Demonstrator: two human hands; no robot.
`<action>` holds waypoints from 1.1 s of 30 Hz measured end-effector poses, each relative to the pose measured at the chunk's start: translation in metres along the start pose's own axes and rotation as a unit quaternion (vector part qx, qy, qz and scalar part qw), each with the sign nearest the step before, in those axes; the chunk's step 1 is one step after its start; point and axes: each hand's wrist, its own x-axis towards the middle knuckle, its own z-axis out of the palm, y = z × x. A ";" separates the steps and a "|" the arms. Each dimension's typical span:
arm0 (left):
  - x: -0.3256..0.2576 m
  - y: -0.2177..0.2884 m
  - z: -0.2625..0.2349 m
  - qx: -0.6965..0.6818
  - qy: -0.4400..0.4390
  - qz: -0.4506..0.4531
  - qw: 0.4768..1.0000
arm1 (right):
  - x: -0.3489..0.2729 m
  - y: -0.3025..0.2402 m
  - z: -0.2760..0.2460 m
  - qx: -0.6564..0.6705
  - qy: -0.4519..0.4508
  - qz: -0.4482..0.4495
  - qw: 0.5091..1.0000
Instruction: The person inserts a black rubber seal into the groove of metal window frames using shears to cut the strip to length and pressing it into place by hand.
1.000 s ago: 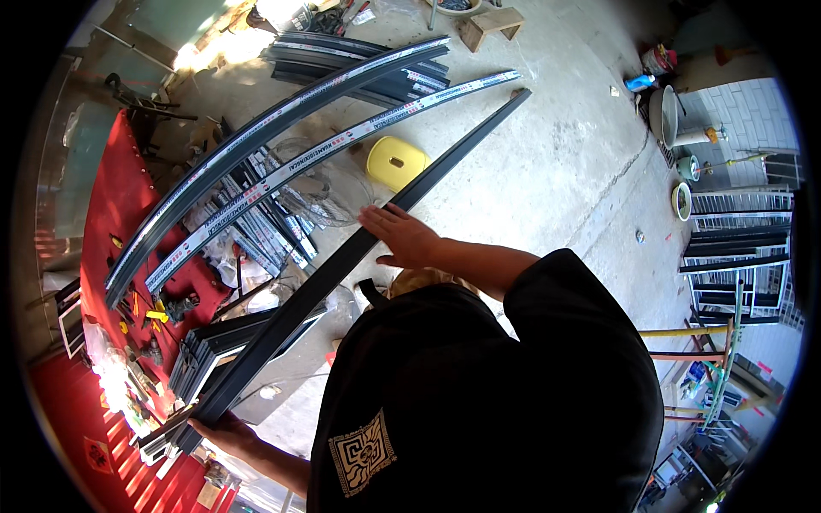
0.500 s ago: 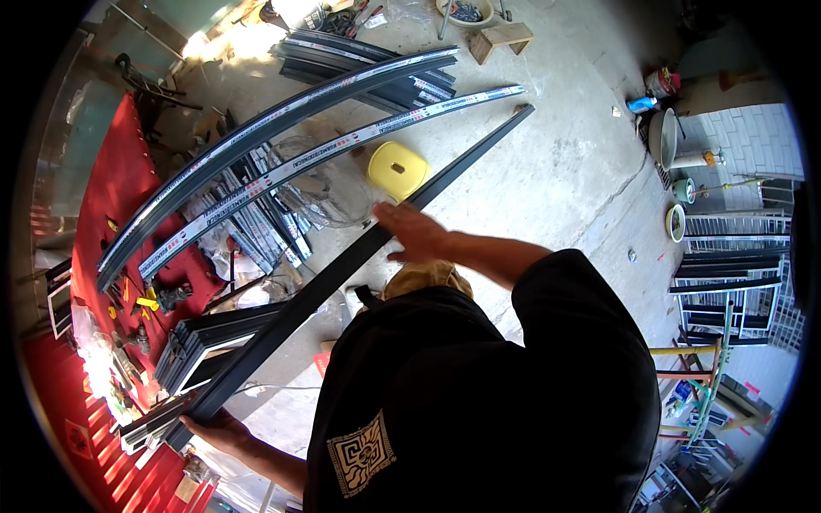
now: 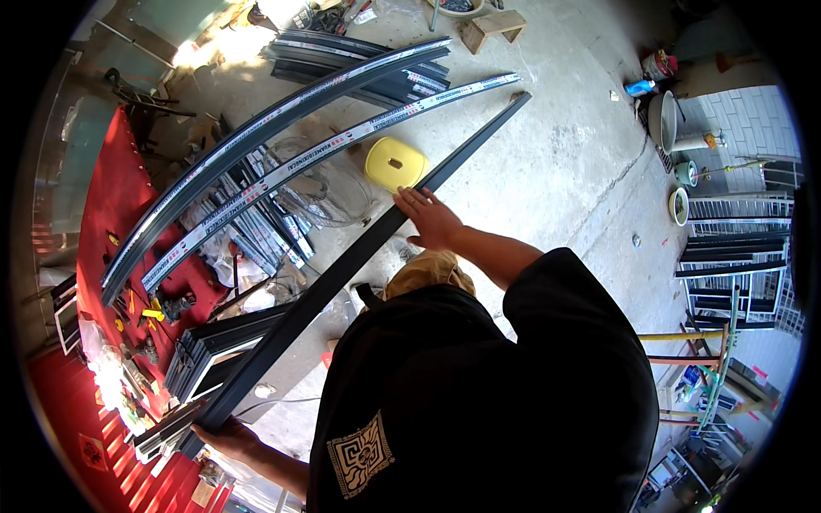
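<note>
A long dark grey metal profile (image 3: 342, 259) slants across in front of me, from low on the left to far on the right. Near its lower left end, my left hand (image 3: 229, 439) is closed on its edge, part of the fingers hidden beneath. My right hand (image 3: 434, 221) lies on the profile around its middle, fingers stretched out on the surface and thumb apart. Just beyond that hand is a yellow plastic stool (image 3: 396, 164). Two long profiles with printed film, an outer one (image 3: 256, 130) and an inner one (image 3: 333, 144), extend over the red-covered bench (image 3: 115, 175).
More dark profiles (image 3: 329, 73) are stacked at the back. Short film-covered pieces (image 3: 265, 224) lie beneath the long ones. Dark frame pieces (image 3: 201, 355) sit at the left, by yellow-handled tools (image 3: 152, 315). A small wooden bench (image 3: 493, 32) stands far off; metal racks (image 3: 735, 256) are at the right.
My right hand has slid a little along the profile toward the right, its fingers now flatter on it. My left hand still grips the lower end. The view has shifted slightly.
</note>
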 end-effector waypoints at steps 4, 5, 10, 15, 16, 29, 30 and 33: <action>-0.007 -0.004 -0.013 -0.012 -0.010 0.001 1.000 | 0.000 0.034 -0.007 -0.078 -0.102 0.073 0.989; -0.010 -0.005 -0.015 -0.020 -0.003 -0.004 1.000 | 0.002 0.037 -0.007 -0.091 -0.120 0.072 0.986; -0.011 -0.011 -0.011 -0.017 -0.005 -0.004 1.000 | 0.013 -0.003 -0.010 0.005 -0.053 0.050 0.997; -0.003 -0.004 -0.001 -0.002 0.005 0.008 1.000 | 0.003 -0.088 -0.023 0.092 0.004 -0.107 0.990; -0.002 -0.003 -0.002 -0.001 0.000 0.007 1.000 | 0.001 -0.092 -0.022 0.084 0.018 -0.093 0.992; -0.003 -0.012 -0.028 -0.009 -0.008 -0.007 1.000 | -0.010 -0.011 0.011 0.018 -0.016 0.004 1.000; -0.006 -0.011 -0.026 -0.011 -0.011 -0.005 1.000 | -0.009 0.003 0.016 0.021 -0.033 0.025 0.999; -0.011 -0.008 -0.027 -0.017 -0.038 -0.017 0.999 | -0.010 0.026 0.004 -0.019 -0.096 0.068 0.993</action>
